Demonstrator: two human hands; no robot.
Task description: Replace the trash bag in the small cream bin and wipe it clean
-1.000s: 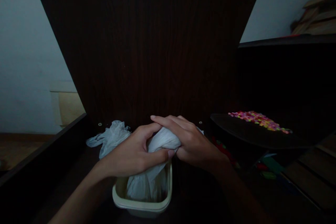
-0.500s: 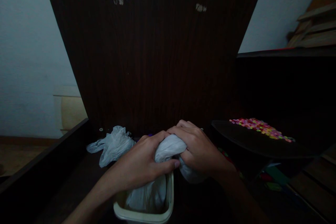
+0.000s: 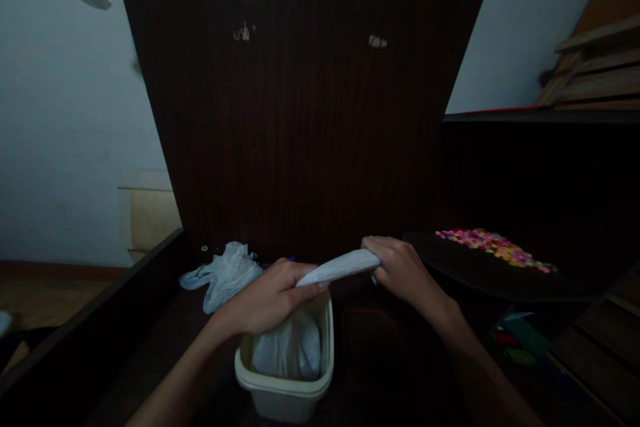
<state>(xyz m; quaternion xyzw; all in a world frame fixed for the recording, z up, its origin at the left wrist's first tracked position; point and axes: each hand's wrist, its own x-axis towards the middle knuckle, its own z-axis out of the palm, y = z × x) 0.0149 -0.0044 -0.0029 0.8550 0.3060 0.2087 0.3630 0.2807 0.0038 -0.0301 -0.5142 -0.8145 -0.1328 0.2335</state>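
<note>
A white plastic bag (image 3: 343,267) is stretched into a narrow band between my two hands. My left hand (image 3: 273,293) grips its left end, thumb below and fingers above, over the back of a cream plastic container (image 3: 285,385). My right hand (image 3: 403,270) is closed around the other end, to the right of the container and slightly higher. Inside the container lies another whitish plastic bag (image 3: 290,350), bunched up. A crumpled translucent plastic bag (image 3: 227,277) rests on the dark surface behind my left forearm.
A dark wooden panel (image 3: 310,113) rises behind the hands. At right, a rounded dark shelf (image 3: 450,267) carries a pile of small colourful pieces (image 3: 495,245). A raised dark edge (image 3: 100,303) runs along the left. Green and red items (image 3: 525,337) sit below the shelf.
My hands have moved apart, pulling the bunched white bag into a long taut strip. My right hand has shifted rightward. The view has tilted slightly, showing more of the container.
</note>
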